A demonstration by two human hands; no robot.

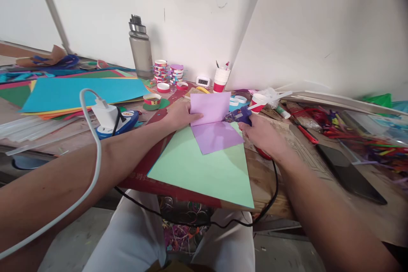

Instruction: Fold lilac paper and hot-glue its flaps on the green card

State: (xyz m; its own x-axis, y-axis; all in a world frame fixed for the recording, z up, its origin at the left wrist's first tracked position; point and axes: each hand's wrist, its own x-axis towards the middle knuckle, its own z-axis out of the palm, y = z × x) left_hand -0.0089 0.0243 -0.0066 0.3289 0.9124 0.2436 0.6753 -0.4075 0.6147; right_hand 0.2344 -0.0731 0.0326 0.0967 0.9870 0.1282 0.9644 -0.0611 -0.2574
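My left hand (183, 115) pinches the left edge of a folded purple paper (210, 106), its thumb on the front of the raised half. The other purple half (218, 137) lies flat on a light green sheet (204, 174). My right hand (258, 131) is wrapped round a dark blue glue gun (238, 115), a white glue stick poking out of its back. The gun's nozzle points left, at the right end of the fold; whether it touches the paper I cannot tell. A black cord hangs below my right hand.
Coloured sheets (86, 93), a power strip (123, 123) with a white plug and cable, and a bottle (140, 51) are on the left. Paper cups (221, 80), stacked rings (160, 71) and a small clock (203, 81) stand behind. A black phone (350, 173) and craft stems lie right.
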